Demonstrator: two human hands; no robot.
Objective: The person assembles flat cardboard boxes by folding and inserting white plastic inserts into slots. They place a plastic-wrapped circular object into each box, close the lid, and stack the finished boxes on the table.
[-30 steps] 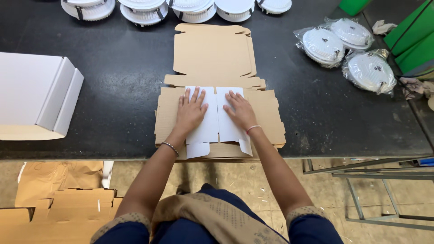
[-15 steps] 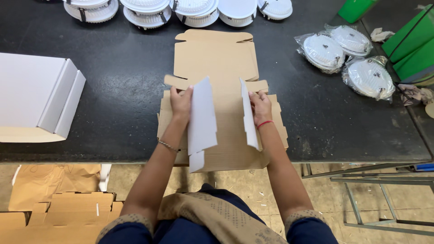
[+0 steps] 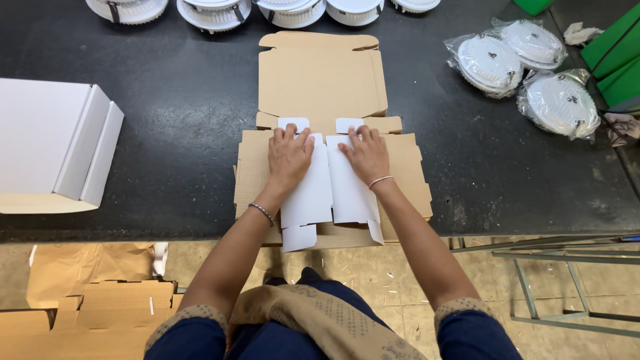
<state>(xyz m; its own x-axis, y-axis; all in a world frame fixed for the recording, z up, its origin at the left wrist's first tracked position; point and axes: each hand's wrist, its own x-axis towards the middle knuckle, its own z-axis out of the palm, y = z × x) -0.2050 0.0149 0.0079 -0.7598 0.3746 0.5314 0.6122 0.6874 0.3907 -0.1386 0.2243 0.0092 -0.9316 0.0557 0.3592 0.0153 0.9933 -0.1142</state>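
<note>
Your left hand (image 3: 288,159) and right hand (image 3: 365,155) lie flat, palms down, fingers spread and gripping nothing, each pressing one white side flap onto the flat cardboard box blank (image 3: 320,80) at the desk (image 3: 180,127) front edge. Flaps almost meet at centre; blank's base under them is hidden. White folded box (image 3: 53,143) to your left, cut off by frame. Bagged round white lamps (image 3: 527,73) far right; unbagged ones along top edge, partly cropped. Cardboard stack (image 3: 80,307) on floor, lower left.
</note>
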